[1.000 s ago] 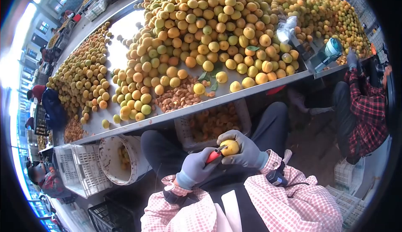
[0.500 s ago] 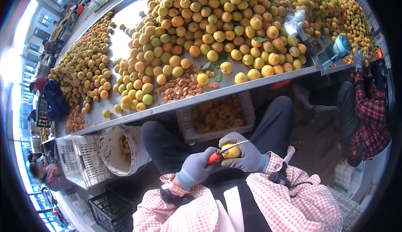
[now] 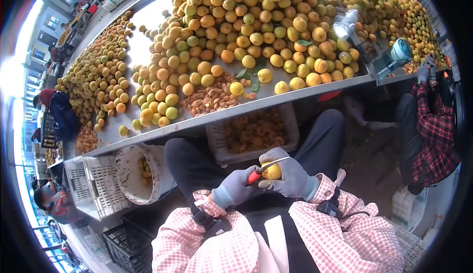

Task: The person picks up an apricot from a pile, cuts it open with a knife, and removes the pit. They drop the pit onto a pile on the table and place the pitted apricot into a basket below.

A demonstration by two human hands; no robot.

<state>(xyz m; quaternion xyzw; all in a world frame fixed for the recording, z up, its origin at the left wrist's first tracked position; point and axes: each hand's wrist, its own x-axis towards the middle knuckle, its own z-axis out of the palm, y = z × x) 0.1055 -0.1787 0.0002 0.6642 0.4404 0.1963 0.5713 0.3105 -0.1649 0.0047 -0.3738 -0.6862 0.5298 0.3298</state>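
Gloved in grey-blue, my left hand (image 3: pixel 234 188) is closed around the red handle of a knife (image 3: pixel 254 176). Its thin blade lies across the top of a yellow apricot (image 3: pixel 272 171). My right hand (image 3: pixel 290 177), in a matching glove, wraps round that apricot from the right side. Both hands are close together above my lap. Beyond them, under the table edge, a white crate (image 3: pixel 217 144) holds halved orange fruit (image 3: pixel 253 132).
A metal table (image 3: pixel 162 130) bears heaps of apricots (image 3: pixel 236 21) and a pile of pits (image 3: pixel 212 99). A white bucket (image 3: pixel 129 177) and white crates (image 3: pixel 106 186) stand left. A clear jug (image 3: pixel 389 61) sits near the edge. A co-worker in red plaid (image 3: pixel 436 135) sits at right.
My hands and the apricot have shifted slightly up, and the knife hand has come closer to the fruit. At right, the co-worker's hands have moved up a little.
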